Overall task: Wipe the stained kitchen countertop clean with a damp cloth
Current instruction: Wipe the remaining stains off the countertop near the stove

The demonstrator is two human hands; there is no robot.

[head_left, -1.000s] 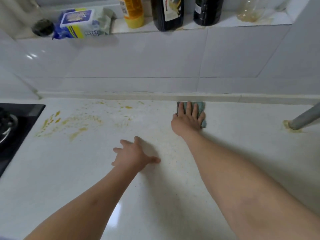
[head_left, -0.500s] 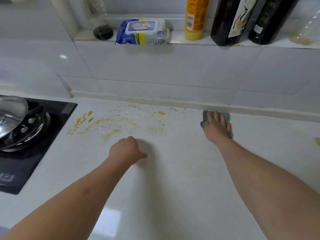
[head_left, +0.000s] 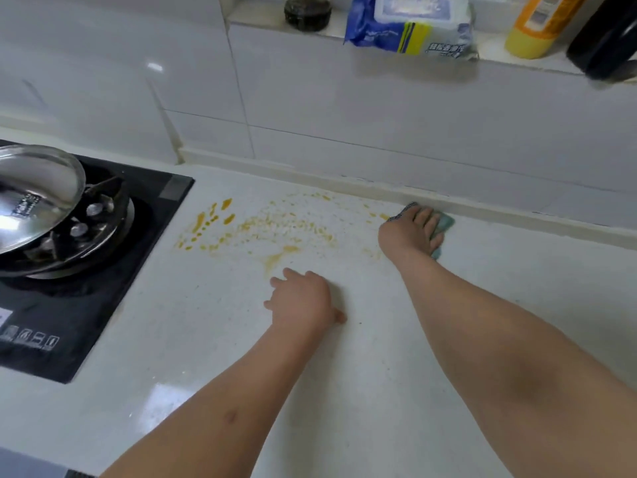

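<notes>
Orange-yellow stains (head_left: 262,229) are spattered over the white countertop (head_left: 362,391) between the hob and the back wall. A blue-green cloth (head_left: 445,223) lies at the stains' right edge, close to the back ledge. My right hand (head_left: 410,232) presses flat on the cloth and covers most of it. My left hand (head_left: 303,300) rests on the bare counter just in front of the stains, fingers loosely bent, holding nothing.
A black gas hob (head_left: 103,270) with a steel lid (head_left: 34,194) on the burner takes up the left. On the tiled ledge behind stand a dark jar (head_left: 306,12), a wipes pack (head_left: 410,25), a yellow bottle (head_left: 541,25) and a dark bottle (head_left: 606,46).
My right hand has slid the cloth leftward along the back edge to the right rim of the stains. My head has turned left, bringing the hob into view. The left hand stays put.
</notes>
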